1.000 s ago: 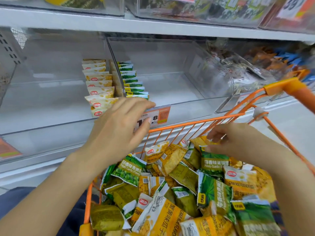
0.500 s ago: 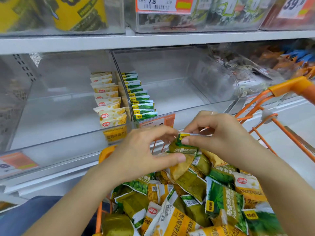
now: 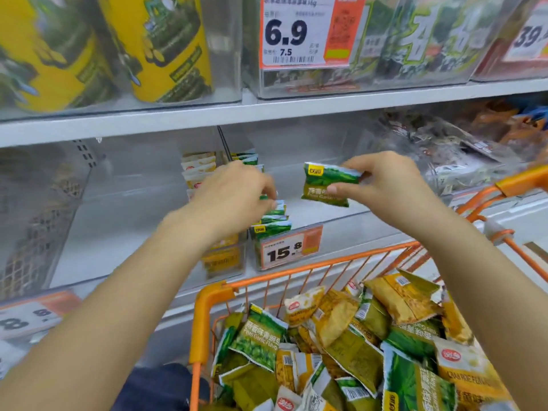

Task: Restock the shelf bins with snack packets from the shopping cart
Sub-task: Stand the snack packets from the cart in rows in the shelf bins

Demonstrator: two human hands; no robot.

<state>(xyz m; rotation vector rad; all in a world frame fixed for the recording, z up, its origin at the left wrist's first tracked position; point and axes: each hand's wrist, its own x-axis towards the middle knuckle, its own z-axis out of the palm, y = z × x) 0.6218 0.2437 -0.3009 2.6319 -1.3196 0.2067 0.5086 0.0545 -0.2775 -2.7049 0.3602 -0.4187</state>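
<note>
I am pinching a green pea packet (image 3: 327, 185) in my right hand (image 3: 385, 189) at frame centre, over the shelf bin (image 3: 296, 209). My left hand (image 3: 234, 197) fingers are curling onto the green row (image 3: 271, 223), apparently making room. Next I am slotting it in upright.

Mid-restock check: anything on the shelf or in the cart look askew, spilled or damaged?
Nothing stands out. The green packets stand in a tidy row in their bin, the yellow ones alongside. The right hand pinches one green pea packet, intact; the left hand touches the row. The cart packets lie jumbled but unspilled.
</note>
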